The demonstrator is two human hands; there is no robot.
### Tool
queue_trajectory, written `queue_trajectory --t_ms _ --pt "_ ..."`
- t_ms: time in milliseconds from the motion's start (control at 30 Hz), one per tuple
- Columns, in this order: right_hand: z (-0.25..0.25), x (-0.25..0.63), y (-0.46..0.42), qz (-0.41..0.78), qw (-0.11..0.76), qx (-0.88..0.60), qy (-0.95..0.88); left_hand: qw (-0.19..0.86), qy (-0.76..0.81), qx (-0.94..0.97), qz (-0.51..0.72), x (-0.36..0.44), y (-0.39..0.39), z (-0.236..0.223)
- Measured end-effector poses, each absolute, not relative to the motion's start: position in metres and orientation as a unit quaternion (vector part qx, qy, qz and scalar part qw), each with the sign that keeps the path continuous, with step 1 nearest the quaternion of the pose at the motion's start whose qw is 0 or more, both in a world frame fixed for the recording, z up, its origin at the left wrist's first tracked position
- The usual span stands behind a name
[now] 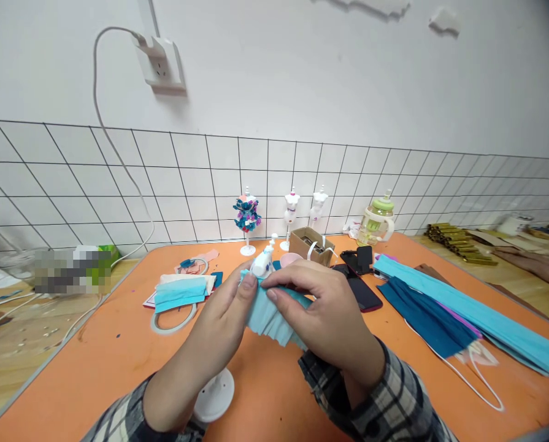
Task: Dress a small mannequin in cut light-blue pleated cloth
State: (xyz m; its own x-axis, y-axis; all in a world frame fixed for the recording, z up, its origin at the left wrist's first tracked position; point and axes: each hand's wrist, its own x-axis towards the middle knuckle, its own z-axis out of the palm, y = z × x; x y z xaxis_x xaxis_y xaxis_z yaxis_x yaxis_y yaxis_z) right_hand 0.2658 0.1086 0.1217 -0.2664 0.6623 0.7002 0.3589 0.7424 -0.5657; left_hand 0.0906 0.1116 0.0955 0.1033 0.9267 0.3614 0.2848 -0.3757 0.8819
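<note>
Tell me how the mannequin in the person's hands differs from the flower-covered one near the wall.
The held mannequin leans at a tilt between the left hand and right hand; the flower-covered mannequin stands upright on the table. The held mannequin has light blue pleated fabric below its torso; the flower-covered mannequin wears teal and purple pieces. Both have white, knobbed necks.

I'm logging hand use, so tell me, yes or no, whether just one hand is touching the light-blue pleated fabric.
No, the left hand and the right hand both touch the light-blue pleated fabric, one from each side.
</note>
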Motion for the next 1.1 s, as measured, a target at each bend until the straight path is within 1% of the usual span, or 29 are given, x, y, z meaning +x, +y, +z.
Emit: queue_trajectory --t_ms 200,367,533,800,867,967,1100 --pt "0.119 0.263 0.109 0.142 0.519 -0.332 -0.775 0.351 0.458 0.666 0.473 0.088 0.113 0.095" --pt "0.119 0.263 0.108 0.201 0.525 -0.363 -0.743 0.381 0.457 0.637 0.49 0.089 0.113 0.097" --pt "0.118 0.266 0.109 0.252 0.521 -0.375 -0.724 0.402 0.453 0.636 0.478 0.087 0.113 0.1" --pt "0.119 0.264 0.108 0.281 0.536 -0.357 -0.711 0.49 0.414 0.593 0.486 0.082 0.117 0.089" --pt "0.12 0.265 0.108 0.29 0.532 -0.364 -0.707 0.487 0.417 0.585 0.497 0.081 0.119 0.087" --pt "0.123 0.267 0.109 0.315 0.515 -0.379 -0.701 0.454 0.425 0.595 0.509 0.081 0.119 0.091" --pt "0.124 0.273 0.111 0.344 0.443 -0.414 -0.716 0.407 0.453 0.622 0.492 0.085 0.114 0.104"
